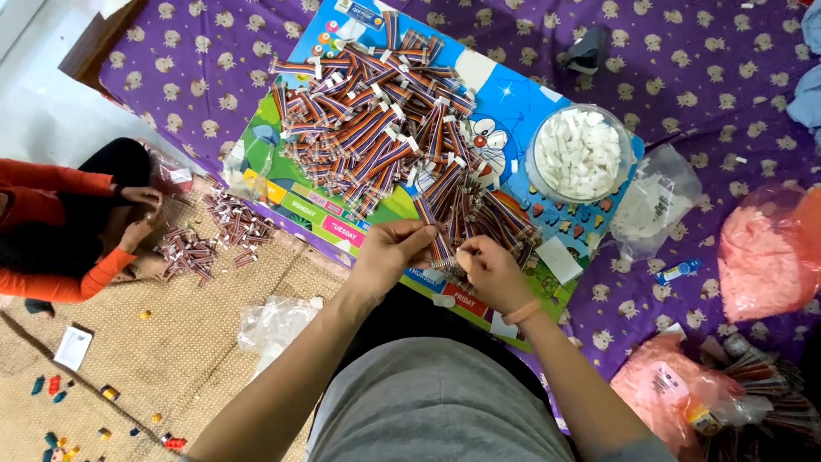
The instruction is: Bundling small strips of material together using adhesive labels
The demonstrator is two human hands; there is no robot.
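Observation:
My left hand [389,255] and my right hand [492,272] meet over the near edge of a colourful cartoon board [513,103]. Both pinch one small bundle of striped sticks [441,248] between them, the left at its top, the right at its lower end. A big heap of the same striped stick bundles [376,111] covers the board beyond my hands. A clear round bowl of small white pieces [580,154] stands on the board to the right.
The board lies on a purple patterned bedsheet [701,68]. Pink-filled plastic bags [770,252] sit at the right. Another person in orange sleeves [51,231] sits at the left on a woven mat [171,342] with more bundles [214,235].

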